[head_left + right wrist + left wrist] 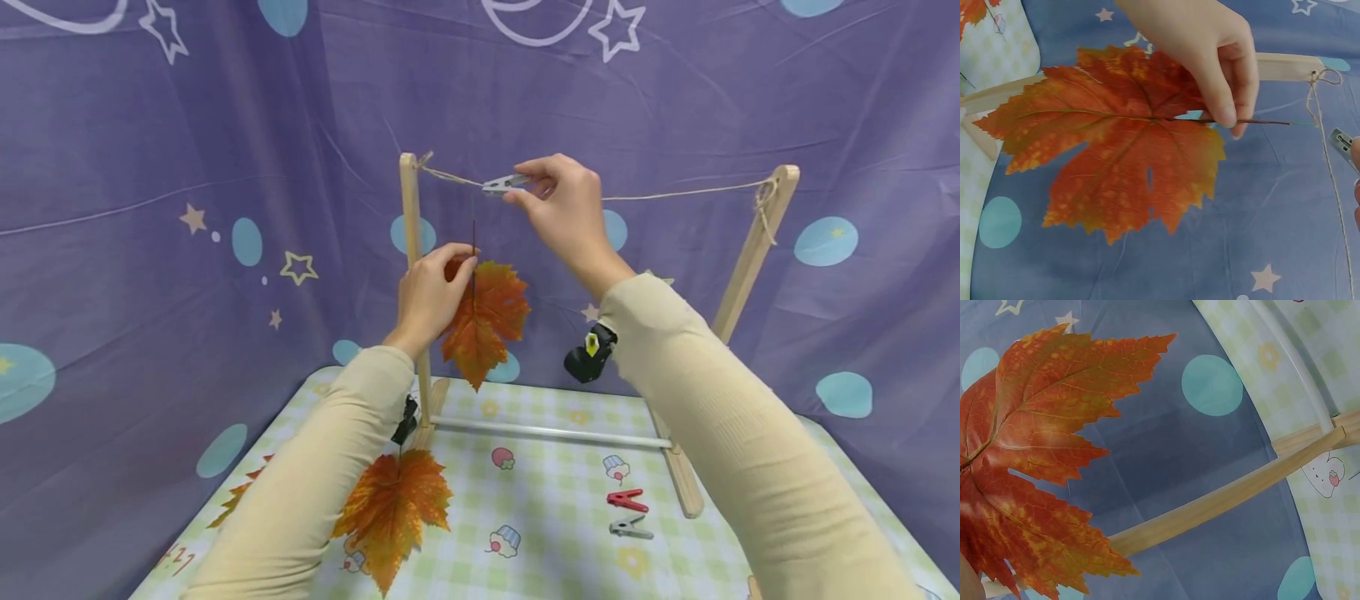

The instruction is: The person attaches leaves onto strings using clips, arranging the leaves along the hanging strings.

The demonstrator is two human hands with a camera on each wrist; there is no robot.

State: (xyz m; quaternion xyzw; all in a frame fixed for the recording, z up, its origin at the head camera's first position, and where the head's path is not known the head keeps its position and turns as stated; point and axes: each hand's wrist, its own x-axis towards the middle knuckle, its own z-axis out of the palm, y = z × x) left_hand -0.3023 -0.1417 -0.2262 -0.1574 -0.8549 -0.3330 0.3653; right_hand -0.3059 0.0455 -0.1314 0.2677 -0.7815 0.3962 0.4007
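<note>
My left hand [435,292] pinches the thin stem of an orange-red maple leaf [486,321], which hangs tip down below the fingers. The stem points up toward a twine line [675,195], its upper end just short of it in the right wrist view. A grey clip [504,184] is pinched between thumb and fingers of my right hand [566,204]. Its nose is at the twine; whether it bites the twine, I cannot tell. The leaf [1054,406] fills much of the left wrist view, where the left hand is nearly hidden.
The twine is tied between two wooden posts [411,217], joined low down by a white rod [551,431]. On the checked tablecloth [555,517] lie a red clip [627,499], another grey clip [632,527] and a second maple leaf [397,508]. Part of another leaf [238,496] shows at the left.
</note>
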